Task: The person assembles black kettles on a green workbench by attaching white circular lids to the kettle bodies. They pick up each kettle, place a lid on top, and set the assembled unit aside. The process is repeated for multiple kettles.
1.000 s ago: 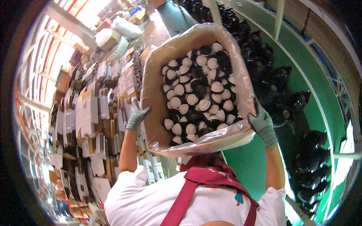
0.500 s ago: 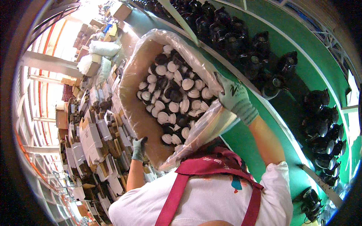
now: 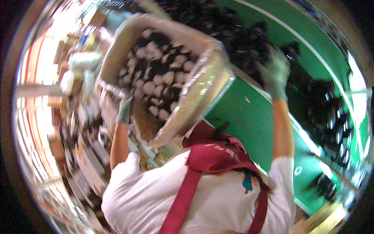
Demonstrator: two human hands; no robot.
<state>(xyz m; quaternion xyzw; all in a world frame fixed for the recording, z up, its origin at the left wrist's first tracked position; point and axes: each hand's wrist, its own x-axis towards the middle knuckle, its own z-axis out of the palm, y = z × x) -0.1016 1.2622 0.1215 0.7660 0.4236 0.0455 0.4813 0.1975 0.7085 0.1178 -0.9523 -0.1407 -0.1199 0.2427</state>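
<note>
A cardboard box (image 3: 212, 62) lined with clear plastic film sits in front of me, tilted. Inside lie many round white-and-black parts (image 3: 157, 80), blurred by motion. My left hand (image 3: 124, 110), in a grey-green glove, is closed on the box's near left rim. Off the box, to its right, my gloved right hand (image 3: 276, 74) reaches over the edge of the green line; its thumb stands apart from the fingers, which are smeared, and nothing shows in them. Nearest to it are shiny black rounded items (image 3: 253, 39) on a dark belt.
A green surface (image 3: 237, 105) with a pale metal rail runs diagonally on the right. More black items (image 3: 331, 117) stand farther along the belt. On the left are stacked flat cartons (image 3: 91, 163) and wrapped white bundles (image 3: 83, 60). A yellowish box corner (image 3: 327, 220) shows at lower right.
My right hand has let go of the box's right rim and moved up and right toward the black items. The box appears farther left and higher in view, with my left hand still on it.
</note>
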